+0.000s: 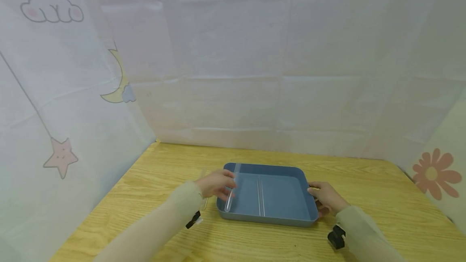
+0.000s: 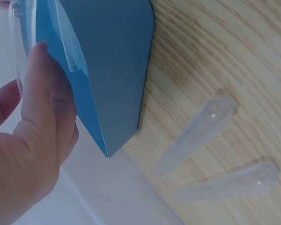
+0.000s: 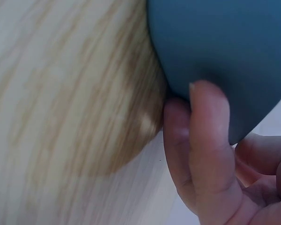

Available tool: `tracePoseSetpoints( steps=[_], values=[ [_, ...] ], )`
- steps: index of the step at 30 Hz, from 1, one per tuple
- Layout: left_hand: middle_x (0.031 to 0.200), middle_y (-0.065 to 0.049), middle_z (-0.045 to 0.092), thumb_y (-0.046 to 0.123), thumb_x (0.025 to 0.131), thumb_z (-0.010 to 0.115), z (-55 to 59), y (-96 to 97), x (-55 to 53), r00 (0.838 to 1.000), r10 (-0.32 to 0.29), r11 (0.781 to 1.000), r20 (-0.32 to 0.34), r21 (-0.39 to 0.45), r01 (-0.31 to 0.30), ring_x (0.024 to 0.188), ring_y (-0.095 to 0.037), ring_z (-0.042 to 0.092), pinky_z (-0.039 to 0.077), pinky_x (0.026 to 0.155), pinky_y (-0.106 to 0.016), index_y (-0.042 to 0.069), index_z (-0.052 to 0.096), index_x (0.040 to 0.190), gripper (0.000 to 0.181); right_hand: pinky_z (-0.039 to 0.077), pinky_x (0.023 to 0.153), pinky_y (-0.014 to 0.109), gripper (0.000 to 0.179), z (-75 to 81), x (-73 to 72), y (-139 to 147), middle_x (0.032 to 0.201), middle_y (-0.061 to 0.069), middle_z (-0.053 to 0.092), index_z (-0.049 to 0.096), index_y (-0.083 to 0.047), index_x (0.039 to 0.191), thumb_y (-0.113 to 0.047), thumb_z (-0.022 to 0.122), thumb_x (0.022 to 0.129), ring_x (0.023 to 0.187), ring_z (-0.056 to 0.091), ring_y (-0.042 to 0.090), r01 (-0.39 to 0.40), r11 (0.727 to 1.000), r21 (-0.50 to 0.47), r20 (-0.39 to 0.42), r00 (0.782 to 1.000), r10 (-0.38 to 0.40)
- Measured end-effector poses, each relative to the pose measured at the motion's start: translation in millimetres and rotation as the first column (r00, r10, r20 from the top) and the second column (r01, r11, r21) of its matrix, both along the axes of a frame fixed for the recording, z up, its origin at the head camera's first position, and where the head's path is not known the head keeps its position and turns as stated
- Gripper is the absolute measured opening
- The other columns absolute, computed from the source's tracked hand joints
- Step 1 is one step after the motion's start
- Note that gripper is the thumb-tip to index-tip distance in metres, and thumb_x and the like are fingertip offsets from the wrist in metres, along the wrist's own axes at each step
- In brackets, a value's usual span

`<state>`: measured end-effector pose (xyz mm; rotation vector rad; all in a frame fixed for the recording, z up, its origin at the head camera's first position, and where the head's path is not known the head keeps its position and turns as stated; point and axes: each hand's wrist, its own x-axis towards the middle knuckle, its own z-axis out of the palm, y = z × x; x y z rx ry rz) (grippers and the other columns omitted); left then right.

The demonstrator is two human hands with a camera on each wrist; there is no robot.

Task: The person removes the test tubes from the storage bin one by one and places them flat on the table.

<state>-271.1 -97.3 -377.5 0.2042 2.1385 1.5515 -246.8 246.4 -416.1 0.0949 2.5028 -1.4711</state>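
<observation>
A shallow blue rectangular tray [image 1: 284,197] sits on the wooden table. One clear plastic divider strip [image 1: 261,197] stands inside it across the middle, front to back. Over the tray's left end, my left hand [image 1: 218,183] pinches a second clear strip [image 1: 229,203] between thumb and fingers; in the left wrist view this strip [image 2: 18,51] runs past the fingertips. At the tray's right side, my right hand [image 1: 325,198] holds the wall, thumb up at the rim and fingers against the outside. The right wrist view shows those fingers [image 3: 210,126] on the outer wall.
Two more clear strips [image 2: 199,133] lie on the table to the left of the tray, partly behind the left hand in the head view. A white printed cloth [image 1: 225,112] hangs behind the table's back edge [image 1: 338,157] and along both sides.
</observation>
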Motion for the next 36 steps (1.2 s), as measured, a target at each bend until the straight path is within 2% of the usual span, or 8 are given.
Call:
tracePoseSetpoints(
  steps=[7,16,24,32,36],
  values=[
    [0.125,-0.026,0.055,0.003,0.093,0.056,0.5,-9.0,2.4,1.0,0.016,1.0,0.007,0.023,-0.017,0.078,-0.022,0.065,0.052,0.054,-0.023,-0.009,0.038,0.14,0.051,0.052,0.049,0.034,0.047,0.0,0.4,0,0.083,0.014,0.064,0.027,0.018,0.142,-0.007,0.04,0.104,0.06,0.06,0.022,-0.002,1.0,-0.003,-0.002,1.0,0.002],
    [0.122,-0.023,0.057,0.003,0.093,0.057,-1.5,-20.6,3.3,1.0,0.028,0.999,0.005,0.025,-0.028,0.073,-0.02,0.064,0.052,0.054,-0.024,-0.008,0.038,0.14,0.053,0.052,0.05,0.035,0.048,-0.4,-0.9,0,0.085,0.014,0.064,0.026,0.018,0.143,-0.007,0.04,0.104,0.062,0.06,0.023,-0.002,1.0,0.002,0.0,1.0,0.002],
    [0.122,-0.026,0.056,0.002,0.092,0.056,-2.5,-30.7,2.7,0.999,0.04,0.999,-0.01,0.028,-0.039,0.073,-0.018,0.065,0.054,0.056,-0.025,-0.009,0.039,0.138,0.05,0.052,0.049,0.035,0.047,0.0,-0.6,0,0.085,0.014,0.065,0.026,0.018,0.143,-0.007,0.039,0.104,0.061,0.061,0.023,-0.011,1.0,-0.003,-0.004,1.0,0.011],
    [0.121,-0.024,0.053,0.001,0.092,0.055,-5.3,-38.3,4.6,0.999,0.04,0.999,-0.01,0.025,-0.04,0.075,-0.021,0.065,0.053,0.055,-0.025,-0.009,0.041,0.134,0.045,0.053,0.05,0.035,0.048,0.1,-0.8,0,0.087,0.014,0.065,0.026,0.018,0.143,-0.007,0.039,0.105,0.063,0.061,0.023,-0.014,1.0,0.0,-0.003,1.0,0.014],
    [0.111,-0.023,0.058,0.001,0.092,0.054,-6.1,-43.7,6.0,0.999,0.034,0.999,-0.027,0.013,-0.034,0.069,-0.018,0.063,0.052,0.053,-0.023,-0.01,0.041,0.134,0.045,0.053,0.051,0.036,0.049,0.0,-0.5,1,0.087,0.014,0.065,0.025,0.018,0.143,-0.008,0.039,0.105,0.064,0.062,0.024,-0.02,1.0,0.001,-0.002,1.0,0.02]
  ],
)
